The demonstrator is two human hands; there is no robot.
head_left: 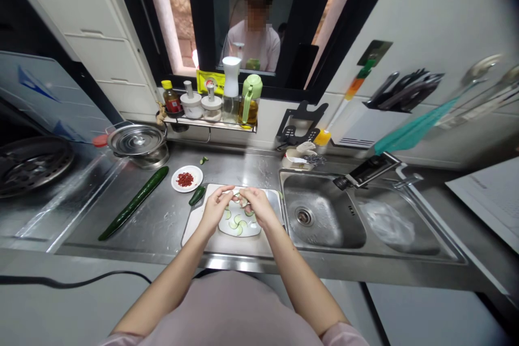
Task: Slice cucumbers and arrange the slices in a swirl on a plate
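Both my hands meet over a white cutting board (194,224) on the steel counter. My left hand (215,206) and my right hand (256,204) are closed in pinches on a small green cucumber piece (239,198) held between them. Below the fingers lies a white plate (253,231) with several cucumber slices (235,223). A short cucumber end (197,195) lies at the board's far left corner.
A long whole cucumber (133,203) lies to the left, next to a small dish of red chilli (186,179). The sink (324,216) is at the right. A lidded pot (138,141) and a condiment rack (211,113) stand behind. A window reflects a person.
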